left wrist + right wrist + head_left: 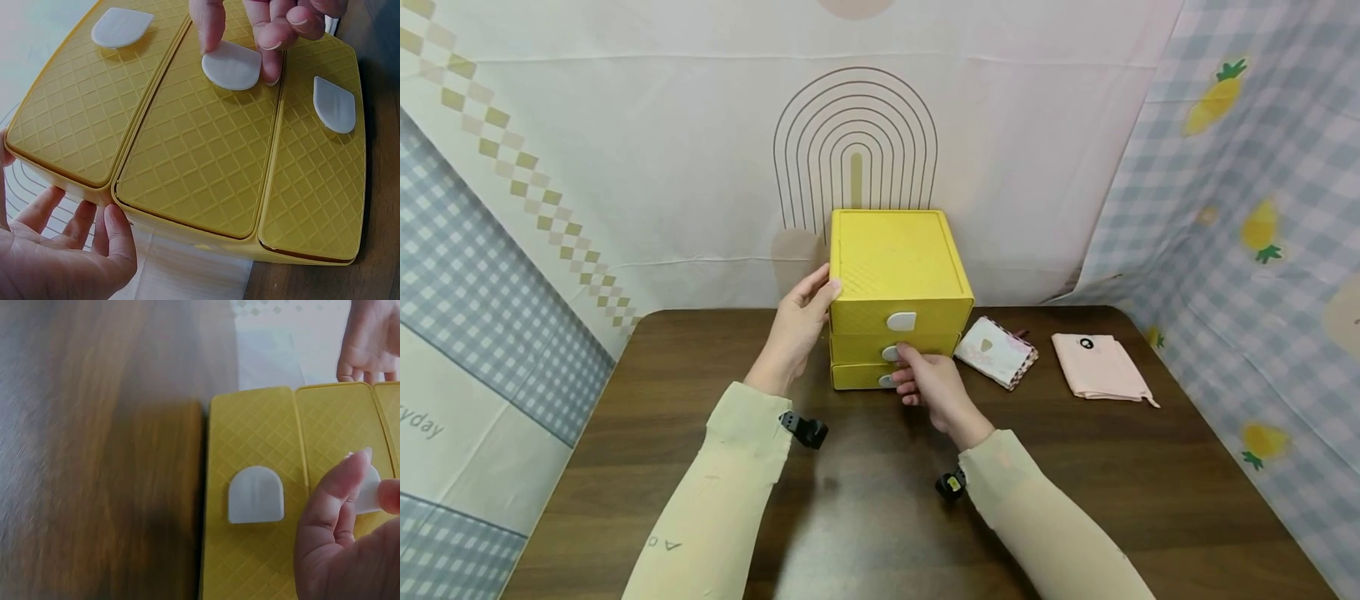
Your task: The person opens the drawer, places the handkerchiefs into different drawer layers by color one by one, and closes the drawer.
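Observation:
A yellow three-drawer box (pixel 895 258) with a diamond-patterned front stands at the back of the table. Each drawer carries a white pull tab, and all three fronts look about level. My left hand (pixel 793 329) steadies the box's left side near the upper front edge, fingers along the side wall and thumb by the front corner. At the middle drawer, my right hand (pixel 934 385) pinches the white drawer handle (pixel 231 65) between thumb and fingers. The top handle (pixel 901 321) and the bottom handle (pixel 256 495) are untouched.
Right of the box lies a folded white cloth (pixel 997 352) with a checked border. Farther right is a folded pink cloth (pixel 1101 367) with a small dark round mark. Patterned fabric hangs behind and at both sides of the brown wooden table (pixel 880 517).

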{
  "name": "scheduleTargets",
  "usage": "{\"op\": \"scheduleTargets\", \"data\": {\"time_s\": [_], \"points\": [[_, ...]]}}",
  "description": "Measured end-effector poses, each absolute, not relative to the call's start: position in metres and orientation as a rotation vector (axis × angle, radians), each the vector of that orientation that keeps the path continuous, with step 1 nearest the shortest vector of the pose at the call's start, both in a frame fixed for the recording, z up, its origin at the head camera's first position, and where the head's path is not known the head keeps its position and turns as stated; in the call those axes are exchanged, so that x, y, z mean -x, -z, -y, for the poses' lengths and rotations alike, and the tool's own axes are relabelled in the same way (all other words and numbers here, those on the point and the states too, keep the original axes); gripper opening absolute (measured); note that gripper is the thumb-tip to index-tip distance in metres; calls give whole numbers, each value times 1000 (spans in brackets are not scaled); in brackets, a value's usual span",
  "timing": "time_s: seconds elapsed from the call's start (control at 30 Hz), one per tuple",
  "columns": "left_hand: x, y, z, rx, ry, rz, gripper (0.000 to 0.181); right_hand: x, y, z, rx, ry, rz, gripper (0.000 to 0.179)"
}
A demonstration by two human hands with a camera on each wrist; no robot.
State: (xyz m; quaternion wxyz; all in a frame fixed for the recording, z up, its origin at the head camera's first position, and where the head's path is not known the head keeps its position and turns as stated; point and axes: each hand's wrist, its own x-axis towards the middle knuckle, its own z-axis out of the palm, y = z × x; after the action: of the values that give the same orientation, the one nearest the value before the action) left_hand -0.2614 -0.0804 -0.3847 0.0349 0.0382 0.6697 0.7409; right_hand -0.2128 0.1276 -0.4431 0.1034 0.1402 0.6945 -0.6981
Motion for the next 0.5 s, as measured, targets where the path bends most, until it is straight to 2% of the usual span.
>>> {"op": "scheduleTargets", "data": {"time_s": [0.5], "points": [[261, 386, 80, -124, -2286, -2072, 55, 210, 446, -124, -380, 2080, -2031, 47]]}}
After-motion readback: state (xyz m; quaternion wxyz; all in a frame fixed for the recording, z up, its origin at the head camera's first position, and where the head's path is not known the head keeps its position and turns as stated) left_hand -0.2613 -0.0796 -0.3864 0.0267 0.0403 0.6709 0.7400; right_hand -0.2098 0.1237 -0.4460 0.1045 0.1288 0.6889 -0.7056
